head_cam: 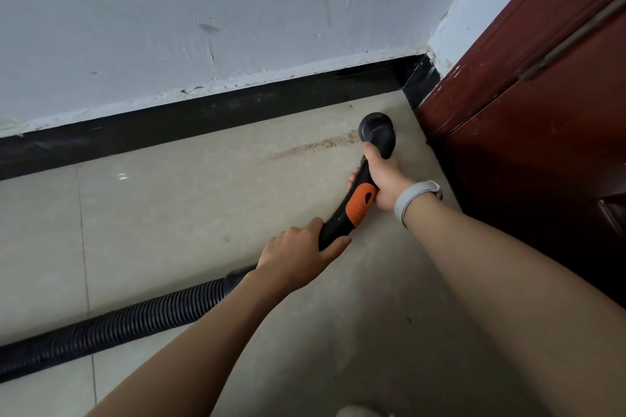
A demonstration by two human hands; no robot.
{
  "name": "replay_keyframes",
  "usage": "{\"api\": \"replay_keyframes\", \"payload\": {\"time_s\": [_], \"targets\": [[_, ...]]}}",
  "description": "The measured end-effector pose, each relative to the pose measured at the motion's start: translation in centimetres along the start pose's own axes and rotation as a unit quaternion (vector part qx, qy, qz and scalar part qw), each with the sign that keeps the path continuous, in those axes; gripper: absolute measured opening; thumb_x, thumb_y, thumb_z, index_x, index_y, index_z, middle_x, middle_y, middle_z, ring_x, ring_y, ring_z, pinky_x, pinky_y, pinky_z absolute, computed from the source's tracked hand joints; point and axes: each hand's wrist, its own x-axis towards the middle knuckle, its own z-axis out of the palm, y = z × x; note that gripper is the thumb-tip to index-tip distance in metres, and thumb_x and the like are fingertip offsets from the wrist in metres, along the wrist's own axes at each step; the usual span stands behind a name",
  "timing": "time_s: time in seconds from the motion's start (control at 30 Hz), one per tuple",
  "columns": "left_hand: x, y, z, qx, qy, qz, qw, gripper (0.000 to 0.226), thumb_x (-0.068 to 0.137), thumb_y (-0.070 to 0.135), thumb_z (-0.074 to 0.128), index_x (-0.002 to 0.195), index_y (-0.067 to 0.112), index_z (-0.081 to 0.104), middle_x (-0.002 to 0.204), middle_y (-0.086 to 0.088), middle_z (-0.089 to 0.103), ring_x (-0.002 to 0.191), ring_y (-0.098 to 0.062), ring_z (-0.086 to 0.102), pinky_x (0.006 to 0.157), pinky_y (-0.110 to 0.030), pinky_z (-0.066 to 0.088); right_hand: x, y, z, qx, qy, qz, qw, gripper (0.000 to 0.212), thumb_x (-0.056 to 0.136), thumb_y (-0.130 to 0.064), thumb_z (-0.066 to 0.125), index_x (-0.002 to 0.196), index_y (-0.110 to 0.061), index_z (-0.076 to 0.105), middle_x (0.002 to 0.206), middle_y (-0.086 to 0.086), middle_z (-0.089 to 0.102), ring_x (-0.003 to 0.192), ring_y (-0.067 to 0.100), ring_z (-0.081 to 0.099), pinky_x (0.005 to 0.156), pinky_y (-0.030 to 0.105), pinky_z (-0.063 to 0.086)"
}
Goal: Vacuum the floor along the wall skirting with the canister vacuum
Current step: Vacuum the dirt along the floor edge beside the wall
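Near the skirting (pixel 203 118), both hands clamped on the vacuum handle (pixel 352 210), left hand (pixel 298 254), right hand (pixel 382 179); hose (pixel 118 328) cut off.

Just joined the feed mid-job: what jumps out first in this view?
The black vacuum handle with its orange grip stands out at centre, held by the left hand low down and the right hand nearer the round black nozzle. A brownish dirt streak lies on the beige floor tiles left of the nozzle, near the black skirting.
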Motion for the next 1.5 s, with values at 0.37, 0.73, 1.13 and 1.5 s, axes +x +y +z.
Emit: {"api": "replay_keyframes", "payload": {"time_s": [0.37,0.73,1.13,1.5], "targets": [[-3.0,-3.1,0.3,-0.009,0.000,-0.006,1.000,0.043,0.091,0.062,0.037,0.104,0.022,0.046,0.071,0.005,0.050,0.071,-0.019,0.057,0.061,-0.030,0.041,-2.0,2.8,2.6,-0.001,0.005,0.005,1.000,0.030,0.092,-0.034,0.058,0.085,-0.008,0.043,0.060,0.007,0.051,0.042,0.020,0.055,0.052,0.031,0.052],[-7.8,-8.6,-1.1,-0.057,0.023,-0.085,0.994,0.038,0.090,0.062,0.039,0.094,0.024,0.045,0.071,0.003,0.053,0.063,-0.016,0.052,0.052,-0.027,0.033,-5.8,5.3,9.8,-0.040,-0.048,0.016,0.998,0.032,0.094,-0.035,0.055,0.107,-0.008,0.044,0.074,0.009,0.052,0.048,0.019,0.056,0.056,0.032,0.053],[-15.0,-14.5,-1.8,0.014,0.132,-0.217,0.967,0.046,0.086,0.068,0.036,0.084,0.022,0.044,0.067,0.004,0.054,0.067,-0.022,0.058,0.058,-0.029,0.040,-11.0,11.3,19.0,-0.212,0.005,-0.007,0.977,0.055,0.092,-0.050,0.045,0.124,-0.006,0.042,0.109,0.012,0.063,0.106,0.031,0.059,0.097,0.037,0.045],[-18.6,-18.0,-1.3,-0.004,0.242,-0.264,0.934,0.041,0.088,0.060,0.042,0.082,0.019,0.041,0.058,0.004,0.050,0.063,-0.028,0.057,0.056,-0.031,0.038,-13.3,13.2,25.0,-0.306,-0.112,-0.015,0.945,0.065,0.076,-0.064,0.043,0.108,-0.007,0.039,0.107,0.013,0.058,0.097,0.033,0.059,0.092,0.045,0.049]]}}
